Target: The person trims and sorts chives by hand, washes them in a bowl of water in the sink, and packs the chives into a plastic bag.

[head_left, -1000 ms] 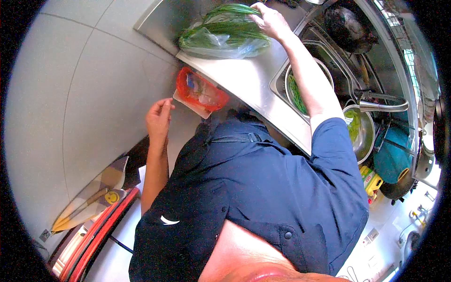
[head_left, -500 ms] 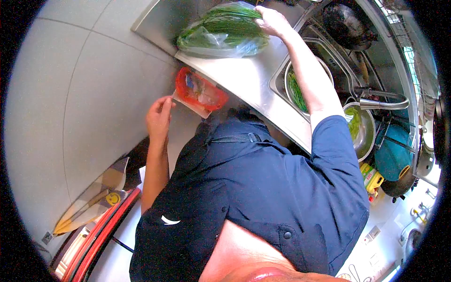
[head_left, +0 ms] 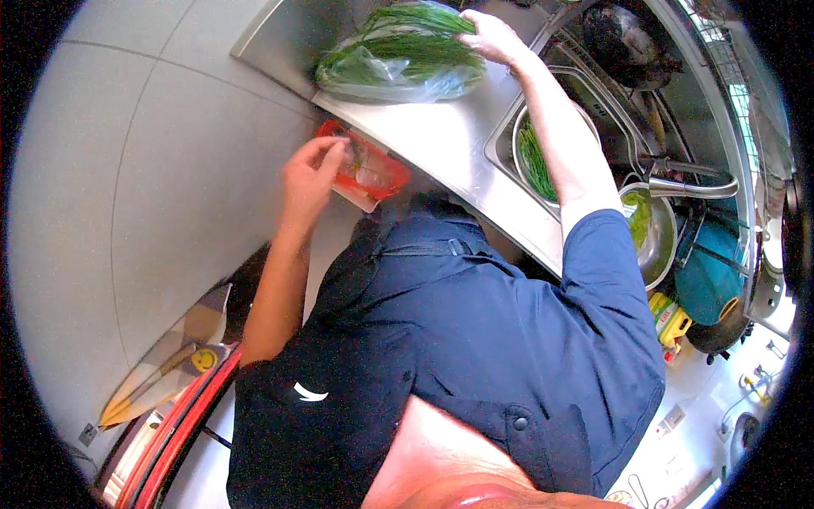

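Observation:
A bundle of long, thin garlic chives (head_left: pixel 407 38) lies in a clear plastic bag (head_left: pixel 373 78) on the counter. My right hand (head_left: pixel 493 39) is at the right end of the bundle, its fingers closed around the stalks. My left hand (head_left: pixel 309 174) is raised beside a bin with a red liner (head_left: pixel 386 178), thumb and fingertips pinched together. Whatever lies between those fingertips is too small to make out. Inside the liner is some pale, crumpled waste.
The white counter (head_left: pixel 458 140) runs diagonally past my waist. A bowl of chives (head_left: pixel 534 161) stands in the sink, beneath my right forearm. Near the faucet (head_left: pixel 699 185) sits a metal bowl (head_left: pixel 660 254) with leafy greens. A dark wok (head_left: pixel 627 47) is behind the sink.
My left hand has moved up and to the right, from the bin's left side to its edge, partly covering the red liner. My right hand stays on the chives.

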Tool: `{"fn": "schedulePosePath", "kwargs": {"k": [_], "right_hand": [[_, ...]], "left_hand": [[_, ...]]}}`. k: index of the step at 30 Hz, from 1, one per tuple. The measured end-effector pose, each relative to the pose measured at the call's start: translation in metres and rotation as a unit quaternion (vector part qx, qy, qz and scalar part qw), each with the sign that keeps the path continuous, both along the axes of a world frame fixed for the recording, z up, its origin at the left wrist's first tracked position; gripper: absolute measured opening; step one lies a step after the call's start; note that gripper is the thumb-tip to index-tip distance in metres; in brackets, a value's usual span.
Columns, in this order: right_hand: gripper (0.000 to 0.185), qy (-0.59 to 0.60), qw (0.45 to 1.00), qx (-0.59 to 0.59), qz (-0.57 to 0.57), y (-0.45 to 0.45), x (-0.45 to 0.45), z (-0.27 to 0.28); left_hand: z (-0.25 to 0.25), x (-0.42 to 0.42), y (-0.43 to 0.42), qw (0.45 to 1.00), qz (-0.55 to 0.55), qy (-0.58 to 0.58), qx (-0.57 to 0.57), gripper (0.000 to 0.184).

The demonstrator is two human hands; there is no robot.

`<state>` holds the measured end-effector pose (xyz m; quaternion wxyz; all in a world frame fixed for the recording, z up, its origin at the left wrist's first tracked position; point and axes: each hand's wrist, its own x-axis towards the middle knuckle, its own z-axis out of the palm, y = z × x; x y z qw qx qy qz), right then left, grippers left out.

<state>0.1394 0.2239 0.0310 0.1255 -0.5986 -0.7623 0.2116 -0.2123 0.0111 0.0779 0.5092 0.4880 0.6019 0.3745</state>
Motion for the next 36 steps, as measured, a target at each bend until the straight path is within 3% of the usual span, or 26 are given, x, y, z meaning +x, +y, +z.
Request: {"fn": "schedulePosePath", "kwargs": {"k": [3, 6, 12, 19, 26, 32, 36], "right_hand": [[0.052, -0.103, 0.994, -0.022, -0.012, -0.010, -0.011, 0.004], [0.062, -0.127, 0.992, -0.015, -0.021, -0.022, -0.018, 0.006], [0.047, -0.177, 0.984, 0.019, -0.021, -0.018, -0.015, -0.005], [0.044, -0.102, 0.994, -0.004, -0.047, -0.009, -0.008, 0.018], [0.043, -0.078, 0.996, 0.008, -0.040, -0.002, -0.003, 0.019], [0.057, -0.047, 0.999, 0.003, -0.001, -0.002, 0.000, 0.007], [0.062, -0.119, 0.992, -0.030, 0.000, -0.006, -0.003, -0.002]], "left_hand": [[0.002, 0.014, 0.010, 0.999, -0.042, 0.007, 0.011, 0.021], [-0.001, 0.026, 0.010, 0.999, -0.042, -0.015, 0.021, 0.018], [-0.013, 0.024, 0.011, 0.997, -0.062, 0.008, 0.047, 0.018], [-0.009, 0.026, 0.014, 0.999, -0.042, -0.022, 0.007, 0.019], [-0.005, 0.033, 0.018, 0.995, -0.074, 0.026, 0.055, 0.018], [0.012, 0.043, 0.018, 0.998, -0.064, -0.021, -0.014, 0.017], [0.006, 0.041, 0.016, 0.997, -0.059, -0.047, -0.026, 0.017]]}}
